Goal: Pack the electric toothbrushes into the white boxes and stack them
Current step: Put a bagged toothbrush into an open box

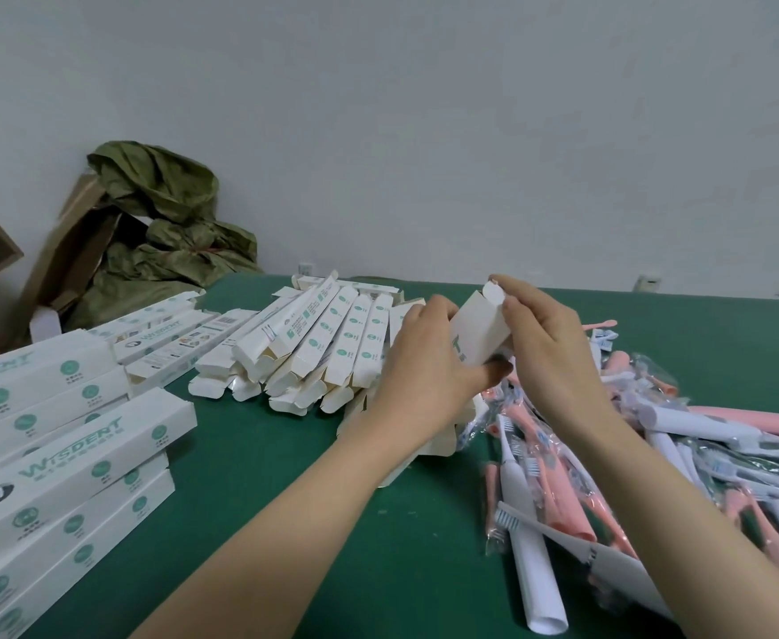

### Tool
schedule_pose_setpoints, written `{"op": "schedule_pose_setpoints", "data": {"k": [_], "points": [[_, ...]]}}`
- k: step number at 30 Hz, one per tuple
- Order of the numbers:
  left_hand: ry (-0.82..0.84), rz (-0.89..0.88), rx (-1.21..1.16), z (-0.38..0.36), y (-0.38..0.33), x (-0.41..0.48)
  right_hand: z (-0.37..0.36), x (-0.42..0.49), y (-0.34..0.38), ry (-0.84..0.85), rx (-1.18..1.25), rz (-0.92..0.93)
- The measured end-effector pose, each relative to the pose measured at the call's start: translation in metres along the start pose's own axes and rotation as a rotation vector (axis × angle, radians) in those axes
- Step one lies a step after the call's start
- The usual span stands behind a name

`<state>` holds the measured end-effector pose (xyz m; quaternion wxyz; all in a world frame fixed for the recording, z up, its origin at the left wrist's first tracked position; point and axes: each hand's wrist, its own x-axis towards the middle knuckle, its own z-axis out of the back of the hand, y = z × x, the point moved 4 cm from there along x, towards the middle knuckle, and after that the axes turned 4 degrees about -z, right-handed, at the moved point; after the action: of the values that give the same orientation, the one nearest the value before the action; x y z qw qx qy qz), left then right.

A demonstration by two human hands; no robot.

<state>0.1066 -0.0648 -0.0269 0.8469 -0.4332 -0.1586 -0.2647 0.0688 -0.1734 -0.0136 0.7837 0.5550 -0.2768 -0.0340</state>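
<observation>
Green worktop (286, 477) runs back to a plain pale wall (424, 108), and just above its middle a white box (482, 332) is held up on a tilt, its open end uppermost. The left hand (429, 357) grips the box body from the left, fingers curled over the far side and the thumb pressed under the lower edge. The right hand (549, 339) comes in from the right, and its fingers (521, 288) pinch the rounded tuck flap (493, 291) at the top of the box. Whether anything is inside the box cannot be told.

Just behind and left of the left hand lies a fanned heap of open boxes (318, 348), their end flaps loose and pointing towards the person. Right of the hands, reaching under the right forearm, a loose pile of toothbrushes (655, 454) in pink and white sprawls over the worktop, many in clear wrappers.

Along the left edge sits a tidy stack of closed boxes (55, 454) with green lettering and round green marks, several layers high, with a few more behind it.

At the back left, off the worktop, a brown cardboard carton (69, 251) leans against a crumpled olive-green bag (170, 223). Small sockets (648, 282) sit low on the wall behind the far edge.
</observation>
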Motion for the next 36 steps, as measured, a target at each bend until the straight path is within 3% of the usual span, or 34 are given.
{"op": "schedule_pose_setpoints", "data": {"k": [3, 8, 13, 21, 27, 36], "points": [[-0.068, -0.058, -0.021, 0.001, -0.002, -0.002, 0.001, 0.001, -0.003, -0.001, -0.008, 0.013], [-0.091, -0.106, -0.035, -0.004, -0.001, -0.004, 0.0, 0.001, -0.002, -0.024, 0.398, -0.139], [-0.14, -0.11, -0.078, -0.003, -0.003, -0.005, 0.001, -0.001, -0.001, -0.023, 0.162, 0.014], [-0.191, -0.123, -0.102, -0.006, -0.002, -0.007, 0.008, 0.001, 0.001, -0.091, 0.144, 0.028], [-0.241, -0.129, -0.136, -0.002, -0.003, -0.007, 0.004, -0.003, 0.003, -0.091, -0.086, 0.145], [-0.172, -0.123, -0.16, -0.002, 0.002, -0.006, -0.007, -0.008, 0.002, -0.042, -0.381, 0.334]]}}
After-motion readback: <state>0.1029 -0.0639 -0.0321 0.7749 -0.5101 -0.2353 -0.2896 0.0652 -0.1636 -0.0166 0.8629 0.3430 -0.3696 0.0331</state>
